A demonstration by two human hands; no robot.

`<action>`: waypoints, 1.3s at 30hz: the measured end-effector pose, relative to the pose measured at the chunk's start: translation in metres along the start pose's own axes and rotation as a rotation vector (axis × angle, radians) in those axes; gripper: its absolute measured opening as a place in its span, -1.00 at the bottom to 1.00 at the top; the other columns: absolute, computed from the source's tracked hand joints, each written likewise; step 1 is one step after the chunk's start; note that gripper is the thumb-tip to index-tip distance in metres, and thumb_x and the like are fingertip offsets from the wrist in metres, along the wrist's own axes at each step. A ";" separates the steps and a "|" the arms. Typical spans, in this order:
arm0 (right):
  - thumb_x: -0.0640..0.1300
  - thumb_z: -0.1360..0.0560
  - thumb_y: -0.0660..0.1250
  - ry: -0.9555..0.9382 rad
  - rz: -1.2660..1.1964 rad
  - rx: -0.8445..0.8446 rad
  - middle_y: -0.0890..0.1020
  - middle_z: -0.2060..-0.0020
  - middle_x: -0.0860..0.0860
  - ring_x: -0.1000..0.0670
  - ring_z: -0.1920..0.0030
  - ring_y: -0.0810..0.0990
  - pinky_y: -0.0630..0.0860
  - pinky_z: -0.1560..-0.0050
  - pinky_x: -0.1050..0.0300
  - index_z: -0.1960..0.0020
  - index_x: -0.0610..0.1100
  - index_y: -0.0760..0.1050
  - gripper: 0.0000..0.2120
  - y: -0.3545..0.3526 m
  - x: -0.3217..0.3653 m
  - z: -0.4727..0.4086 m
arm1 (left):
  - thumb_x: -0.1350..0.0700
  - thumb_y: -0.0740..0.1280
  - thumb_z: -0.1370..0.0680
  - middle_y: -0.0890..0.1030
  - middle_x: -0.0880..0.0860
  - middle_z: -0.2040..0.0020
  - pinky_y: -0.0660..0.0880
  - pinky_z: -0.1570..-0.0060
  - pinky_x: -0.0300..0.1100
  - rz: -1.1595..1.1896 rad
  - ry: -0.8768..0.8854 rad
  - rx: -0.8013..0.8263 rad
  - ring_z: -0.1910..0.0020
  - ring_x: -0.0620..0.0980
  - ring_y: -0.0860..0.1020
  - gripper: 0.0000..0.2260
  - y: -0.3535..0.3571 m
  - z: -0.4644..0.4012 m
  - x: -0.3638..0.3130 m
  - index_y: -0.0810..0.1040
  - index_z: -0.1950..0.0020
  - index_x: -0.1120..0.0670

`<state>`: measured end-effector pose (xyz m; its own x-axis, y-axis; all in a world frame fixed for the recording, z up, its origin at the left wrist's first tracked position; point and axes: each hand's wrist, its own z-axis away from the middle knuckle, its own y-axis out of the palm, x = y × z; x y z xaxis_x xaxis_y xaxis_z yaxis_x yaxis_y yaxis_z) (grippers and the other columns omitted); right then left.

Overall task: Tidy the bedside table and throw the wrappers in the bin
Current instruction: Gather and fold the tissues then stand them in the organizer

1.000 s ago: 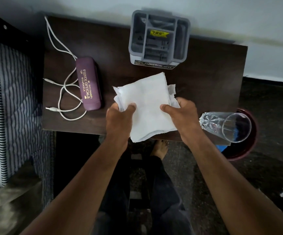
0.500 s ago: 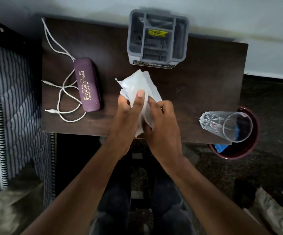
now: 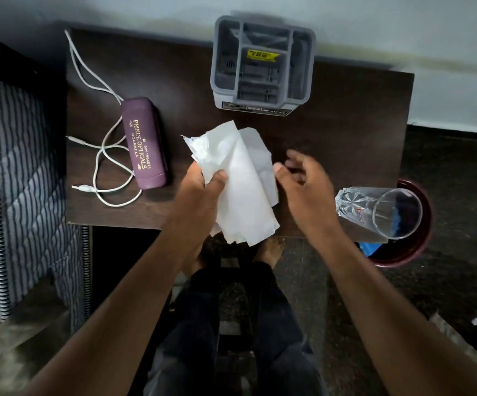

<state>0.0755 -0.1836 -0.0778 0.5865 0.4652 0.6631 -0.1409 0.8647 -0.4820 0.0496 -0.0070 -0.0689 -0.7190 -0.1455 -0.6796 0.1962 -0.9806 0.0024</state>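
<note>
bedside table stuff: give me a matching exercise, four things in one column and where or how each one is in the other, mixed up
Things:
1. tissue
2. glasses case
3. drinking glass
4. organiser

States:
A. at the back edge, by the wall
B. near the table's front right corner, in front of the bin
C. beside the white cable
D. pinched in the left hand

Pairs: 1-D, 2-C, 3-B, 4-A

Both forearms are bare, with no sleeves, rings or watch showing; dark trousers (image 3: 231, 324) cover the legs above bare feet (image 3: 271, 250).
</note>
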 end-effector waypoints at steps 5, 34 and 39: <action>0.18 -0.52 0.42 0.294 -0.354 0.314 0.74 0.04 0.06 0.03 0.01 0.66 0.61 0.05 0.06 -0.11 -0.12 0.68 -0.61 -0.019 0.008 -0.022 | 0.08 0.35 -0.59 0.73 0.15 -0.12 0.57 -0.17 0.27 0.214 -0.076 0.127 -0.13 0.28 0.68 -0.72 -0.015 0.008 -0.005 0.56 -0.27 0.15; -0.24 -0.40 0.59 -0.090 -0.011 0.477 0.76 0.00 -0.05 -0.09 -0.03 0.74 0.64 -0.14 -0.19 -0.14 -0.11 0.68 -0.68 -0.018 0.028 0.017 | 0.03 0.49 -0.52 0.74 0.06 -0.17 0.66 -0.14 0.05 0.066 0.169 0.283 -0.16 0.06 0.71 -0.71 -0.004 0.011 -0.014 0.66 -0.23 0.01; -0.28 -0.38 0.59 -0.549 0.116 0.191 0.74 0.13 0.06 -0.01 0.05 0.68 0.59 0.00 -0.01 0.05 -0.07 0.75 -0.81 -0.005 0.017 0.010 | 0.31 0.47 -0.52 0.68 0.15 -0.14 0.54 -0.20 0.22 -0.452 0.600 0.215 -0.15 0.14 0.65 -0.77 -0.010 0.013 -0.022 0.65 -0.16 0.21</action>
<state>0.0784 -0.1778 -0.0589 0.0670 0.5446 0.8360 -0.3502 0.7974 -0.4914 0.0548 0.0048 -0.0441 -0.2024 0.3104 -0.9288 -0.2073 -0.9405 -0.2691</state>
